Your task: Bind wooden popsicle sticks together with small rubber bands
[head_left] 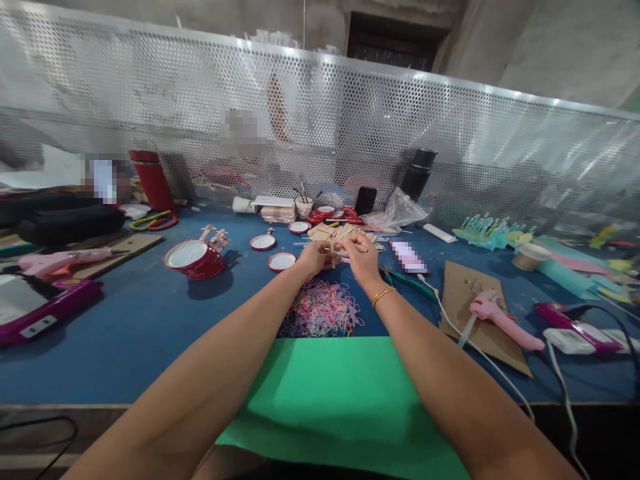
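Close together above the table, my left hand (313,260) and my right hand (362,257) work with bent fingers. A thin, flat wooden stick (333,253) stands up from my left fingers. The right fingertips are pinched right beside it; what they hold is too small to make out. Just beyond the hands lies a pile of pale wooden sticks (345,231). Nearer to me is a heap of pink, purple and other coloured small rubber bands (325,310). A green sheet (340,387) covers the table's front edge.
Stacked red-rimmed round pieces (200,261) stand at left, with single red-rimmed discs (282,261) closer by. Pink glue guns (505,319) lie at both sides, the right one on cardboard (460,287). A phone (409,257) with a cable and green-handled pliers (410,283) lie right of my hands.
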`<state>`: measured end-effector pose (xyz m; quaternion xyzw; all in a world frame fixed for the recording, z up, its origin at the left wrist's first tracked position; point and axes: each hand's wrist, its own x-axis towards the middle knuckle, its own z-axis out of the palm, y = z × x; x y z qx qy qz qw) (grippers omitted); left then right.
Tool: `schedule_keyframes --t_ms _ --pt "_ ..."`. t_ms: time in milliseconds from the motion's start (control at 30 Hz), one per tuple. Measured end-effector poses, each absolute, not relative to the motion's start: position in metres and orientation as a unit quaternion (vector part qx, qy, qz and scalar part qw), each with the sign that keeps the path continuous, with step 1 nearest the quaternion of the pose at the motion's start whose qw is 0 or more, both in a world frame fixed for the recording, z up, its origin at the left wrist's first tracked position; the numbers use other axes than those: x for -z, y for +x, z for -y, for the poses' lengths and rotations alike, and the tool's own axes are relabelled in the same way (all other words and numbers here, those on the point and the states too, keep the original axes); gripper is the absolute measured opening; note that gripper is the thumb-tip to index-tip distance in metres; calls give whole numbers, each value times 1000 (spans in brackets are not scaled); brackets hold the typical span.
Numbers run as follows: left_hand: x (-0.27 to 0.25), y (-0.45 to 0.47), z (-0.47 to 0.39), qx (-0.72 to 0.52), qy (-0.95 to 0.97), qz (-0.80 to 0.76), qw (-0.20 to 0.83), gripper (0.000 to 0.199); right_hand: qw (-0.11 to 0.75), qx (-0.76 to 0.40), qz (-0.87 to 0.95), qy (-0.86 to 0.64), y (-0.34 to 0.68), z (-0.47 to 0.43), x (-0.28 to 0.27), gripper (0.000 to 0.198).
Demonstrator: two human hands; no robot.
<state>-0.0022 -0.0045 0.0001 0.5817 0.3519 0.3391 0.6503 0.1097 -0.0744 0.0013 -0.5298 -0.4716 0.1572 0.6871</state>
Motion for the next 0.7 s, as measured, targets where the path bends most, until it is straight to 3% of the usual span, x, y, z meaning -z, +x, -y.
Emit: schedule_keyframes --t_ms 233,400,700 --pt "-2 -2 6 -341 581 -367 642 18 696 -201 449 -523 110 73 0 34" --pt "0 -2 5 -342 580 -354 649 19 688 -156 476 -525 110 72 1 31" --pt "-4 -2 10 -349 577 -357 646 19 693 -178 465 -521 112 72 2 31"
